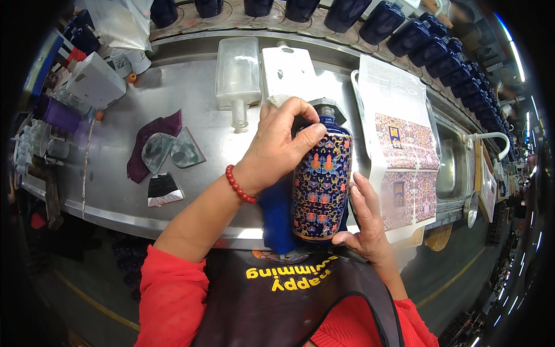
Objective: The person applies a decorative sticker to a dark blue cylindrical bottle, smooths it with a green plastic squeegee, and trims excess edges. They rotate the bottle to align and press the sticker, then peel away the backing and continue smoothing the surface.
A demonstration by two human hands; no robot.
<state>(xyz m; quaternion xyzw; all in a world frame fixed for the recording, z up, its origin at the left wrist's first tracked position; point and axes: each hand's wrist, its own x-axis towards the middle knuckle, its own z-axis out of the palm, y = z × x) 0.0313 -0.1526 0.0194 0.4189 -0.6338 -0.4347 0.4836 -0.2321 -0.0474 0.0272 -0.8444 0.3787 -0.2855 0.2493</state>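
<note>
Your left hand [283,144] lies curled over the shoulder and upper body of the patterned blue bottle [321,185], fingers spread across the decal and the thumb pressing near the neck, so it is holding the bottle rather than open. Your right hand [365,222] cups the lower right side and base with the fingers loosely extended, steadying it from below. The bottle is tilted with its neck away from you, over the near edge of the steel worktop [191,104], and a blue cloth [276,217] sits just under and beside it, between your left wrist and the bottle. To do this step well, I judge you should keep the right hand as a firm cradle so the bottle cannot roll, and press with the flat of the left fingers from the middle of the pattern outward, so the decal seats without creases or trapped bubbles. Just to the right lies a sheet of printed decals [404,168], near enough for the right hand to brush, so mind your elbow. Further out, a clear glass bottle [237,78] lies on its side beyond the left hand, with some dark scraps [162,153] to the left and a row of plain dark blue bottles [439,52] along the far rim.
</note>
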